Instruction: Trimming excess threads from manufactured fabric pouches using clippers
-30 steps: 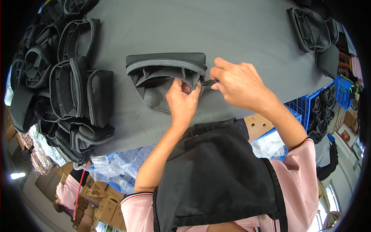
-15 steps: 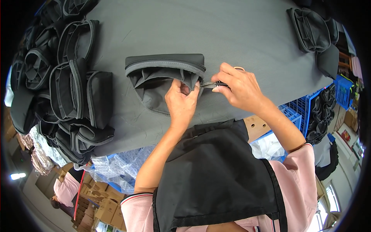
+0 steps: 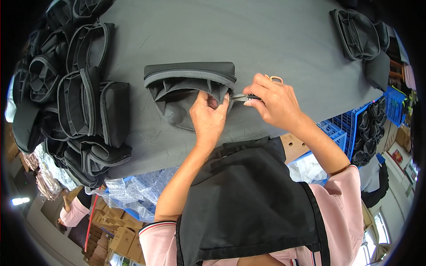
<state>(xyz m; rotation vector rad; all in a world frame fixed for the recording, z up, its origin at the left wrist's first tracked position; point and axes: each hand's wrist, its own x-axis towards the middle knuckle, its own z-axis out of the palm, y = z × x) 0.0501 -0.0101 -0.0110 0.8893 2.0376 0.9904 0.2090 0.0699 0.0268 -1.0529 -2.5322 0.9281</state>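
A dark grey zippered pouch (image 3: 175,111) lies on the table in front of me, its mouth gaping toward me and the inner dividers showing. My left hand (image 3: 208,114) reaches into the mouth and pinches the right-hand end of its edge between thumb and fingers. Small scissors (image 3: 240,97) are gripped in my right hand (image 3: 276,101), with an orange finger loop standing out behind the knuckles. Their metal blades point left and meet the pouch's right corner beside my left fingertips. What lies between the blade tips is too small to make out.
Similar pouches (image 3: 79,104) are heaped along the table's left side, and a few more (image 3: 359,35) lie at the far right. Loose threads dot the grey tabletop (image 3: 275,40). Blue crates (image 3: 355,128) stand beyond the right edge. A person (image 3: 76,213) is at the lower left.
The orange loop of the scissors shows more above my right hand, which has shifted slightly. My left hand and the pouch keep their place. The person at lower left has changed posture.
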